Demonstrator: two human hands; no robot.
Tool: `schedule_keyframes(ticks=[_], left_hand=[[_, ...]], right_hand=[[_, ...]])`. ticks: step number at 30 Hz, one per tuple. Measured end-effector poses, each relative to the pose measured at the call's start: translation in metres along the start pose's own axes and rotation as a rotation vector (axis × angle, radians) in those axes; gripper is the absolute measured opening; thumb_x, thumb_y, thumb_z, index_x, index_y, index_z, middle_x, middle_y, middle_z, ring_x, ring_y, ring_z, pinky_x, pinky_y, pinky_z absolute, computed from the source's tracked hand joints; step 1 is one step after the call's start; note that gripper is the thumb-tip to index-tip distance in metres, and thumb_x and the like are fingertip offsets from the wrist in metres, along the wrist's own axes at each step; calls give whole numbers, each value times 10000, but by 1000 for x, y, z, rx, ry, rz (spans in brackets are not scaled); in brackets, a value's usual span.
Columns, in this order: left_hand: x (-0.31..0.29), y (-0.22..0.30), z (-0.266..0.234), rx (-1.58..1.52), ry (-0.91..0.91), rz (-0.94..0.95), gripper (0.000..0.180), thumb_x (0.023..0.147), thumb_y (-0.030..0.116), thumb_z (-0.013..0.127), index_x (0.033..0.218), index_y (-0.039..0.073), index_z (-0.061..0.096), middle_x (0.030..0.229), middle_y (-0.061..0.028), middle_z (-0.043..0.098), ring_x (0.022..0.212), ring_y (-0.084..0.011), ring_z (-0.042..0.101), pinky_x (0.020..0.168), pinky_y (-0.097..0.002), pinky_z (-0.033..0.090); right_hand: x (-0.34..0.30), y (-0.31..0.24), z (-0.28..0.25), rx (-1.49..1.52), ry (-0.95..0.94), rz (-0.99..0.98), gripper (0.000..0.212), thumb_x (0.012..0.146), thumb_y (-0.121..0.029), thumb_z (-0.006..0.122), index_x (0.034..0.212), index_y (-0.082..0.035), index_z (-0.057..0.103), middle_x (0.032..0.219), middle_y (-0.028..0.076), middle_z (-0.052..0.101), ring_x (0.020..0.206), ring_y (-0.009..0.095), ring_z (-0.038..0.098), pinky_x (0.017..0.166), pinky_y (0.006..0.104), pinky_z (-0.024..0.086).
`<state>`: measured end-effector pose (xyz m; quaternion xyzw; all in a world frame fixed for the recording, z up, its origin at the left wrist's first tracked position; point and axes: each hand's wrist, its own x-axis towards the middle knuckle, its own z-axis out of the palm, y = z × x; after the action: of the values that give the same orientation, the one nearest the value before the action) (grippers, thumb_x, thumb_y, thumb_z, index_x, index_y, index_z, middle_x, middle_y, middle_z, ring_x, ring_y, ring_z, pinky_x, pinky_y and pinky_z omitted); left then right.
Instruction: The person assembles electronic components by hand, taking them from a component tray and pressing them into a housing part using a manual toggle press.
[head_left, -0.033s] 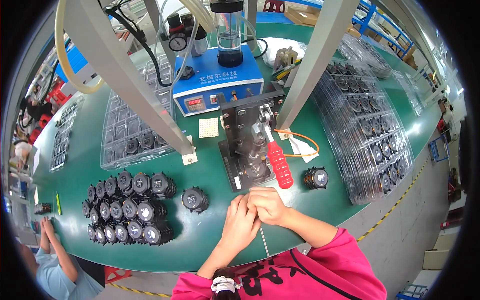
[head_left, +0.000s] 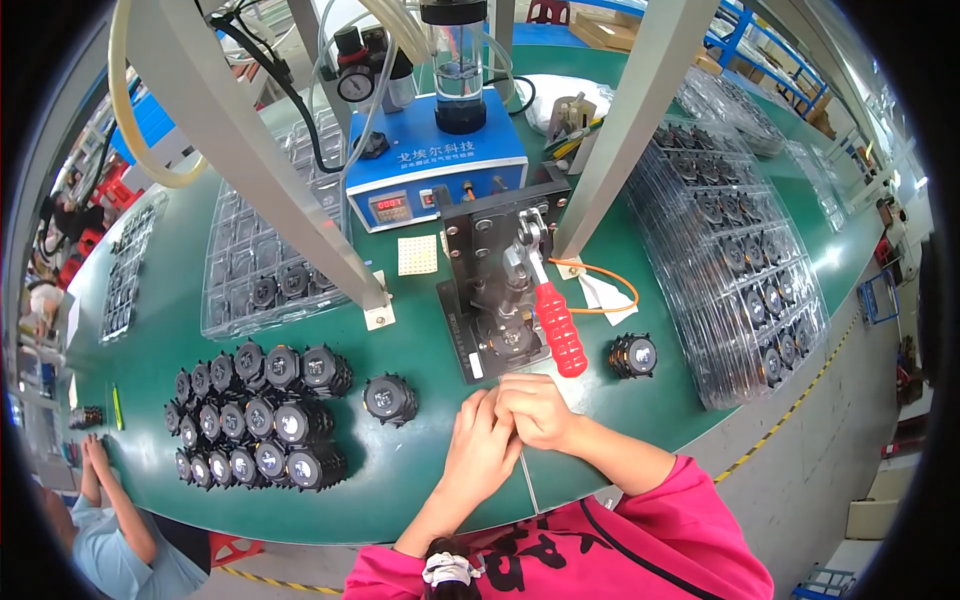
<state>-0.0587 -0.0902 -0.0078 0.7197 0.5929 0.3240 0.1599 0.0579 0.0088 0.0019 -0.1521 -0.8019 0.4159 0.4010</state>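
Observation:
My left hand (head_left: 479, 445) and my right hand (head_left: 537, 410) meet at the table's front, just before a black press fixture (head_left: 500, 270). Both are closed, fingers curled against each other; whatever lies inside them, if anything, is hidden. The fixture's toggle clamp has a red ribbed handle (head_left: 560, 332), which neither hand grips. Under the clamp sits a round dark part (head_left: 513, 340). A single black round toothed part (head_left: 390, 399) lies left of my hands, and another black part (head_left: 632, 355) stands to the right of the handle.
Black parts (head_left: 260, 415) stand in rows at left. Behind the fixture is a blue tester (head_left: 435, 160) with a red display. Clear plastic trays (head_left: 690, 300) are stacked at right; another tray (head_left: 235, 300) lies back left. Grey posts (head_left: 630, 130) rise beside the fixture. A co-worker's hands (head_left: 95, 455) rest far left.
The red digits on the tester's display have changed. My hands and the parts have not visibly moved.

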Motion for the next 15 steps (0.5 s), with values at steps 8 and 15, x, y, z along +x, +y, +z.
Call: schedule_keyframes(ticks=[8,15], left_hand=[[2,2,-2,9,-7,-1,542,699,79,722,1161,-74,484,1218,-249,474,1165,-432,435,978,-498,392],[1,0,-1,-1,-18,-10,540,695,70,722,1160,-72,488,1227,-250,472,1163,-435,437,980,-493,393]], right_hand=[[0,0,-1,-14,-12,3,126,659,90,510,640,-32,485,630,92,506,589,282,523,518,371,430],[0,-1,-1,-12,-9,7,126,657,96,508,644,-27,486,631,91,510,590,280,526,518,371,428]])
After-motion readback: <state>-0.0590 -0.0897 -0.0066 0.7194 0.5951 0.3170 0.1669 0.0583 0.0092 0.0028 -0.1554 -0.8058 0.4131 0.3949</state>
